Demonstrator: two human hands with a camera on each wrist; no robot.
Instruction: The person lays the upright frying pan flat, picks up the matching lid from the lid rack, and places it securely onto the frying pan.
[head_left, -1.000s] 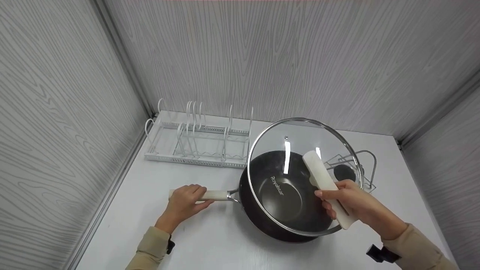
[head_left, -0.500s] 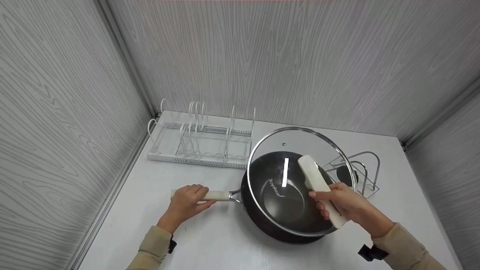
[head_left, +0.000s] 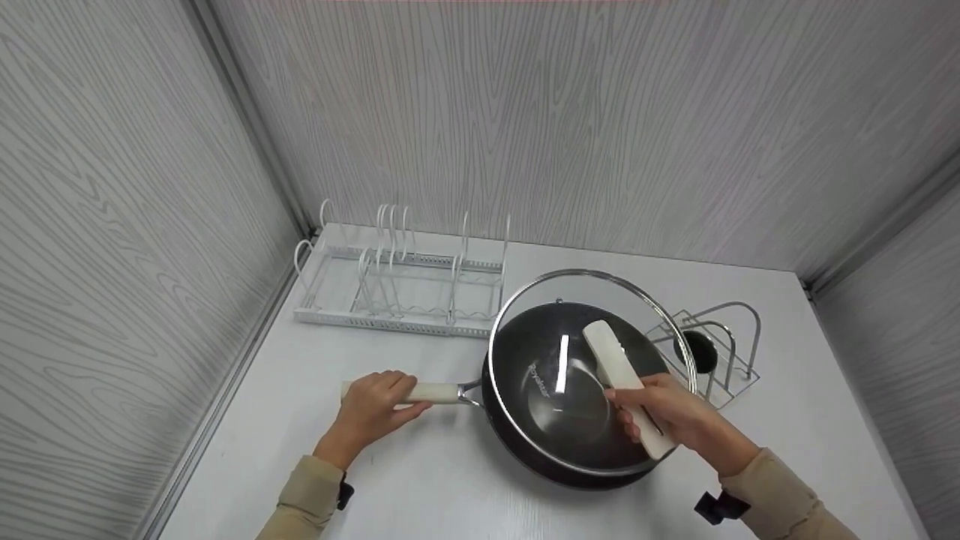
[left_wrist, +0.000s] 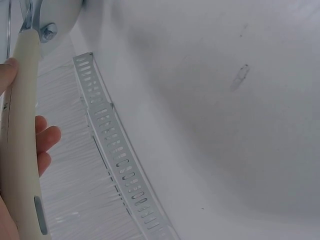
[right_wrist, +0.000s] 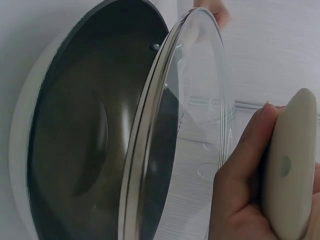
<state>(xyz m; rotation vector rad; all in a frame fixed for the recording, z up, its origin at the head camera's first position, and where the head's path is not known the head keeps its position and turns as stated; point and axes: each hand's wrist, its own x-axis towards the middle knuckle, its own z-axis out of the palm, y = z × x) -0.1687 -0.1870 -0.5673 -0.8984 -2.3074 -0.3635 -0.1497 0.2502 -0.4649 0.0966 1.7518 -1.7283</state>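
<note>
In the head view my left hand (head_left: 375,409) grips the cream handle (head_left: 436,392) of a dark, deep frying pan (head_left: 514,450) that stands on the white table. My right hand (head_left: 667,412) holds a glass lid (head_left: 592,289) by its long cream handle (head_left: 615,352). The lid hangs over the pan, covering most of its mouth from above. Seen from the right wrist, there is a gap between the lid's metal rim (right_wrist: 145,135) and the dark pan interior (right_wrist: 75,125). In the left wrist view, fingers (left_wrist: 47,140) wrap round the pan handle.
A white wire rack (head_left: 382,322) with upright hoops stands at the back left. Behind my right hand is a small wire stand (head_left: 750,367) with a dark round piece (head_left: 699,351). Grey wood-grain panels (head_left: 540,135) close off the back and sides.
My right hand has brought the lid left and lower, so it lies more squarely over the pan. The left hand keeps its grip, and the pan has hardly moved.
</note>
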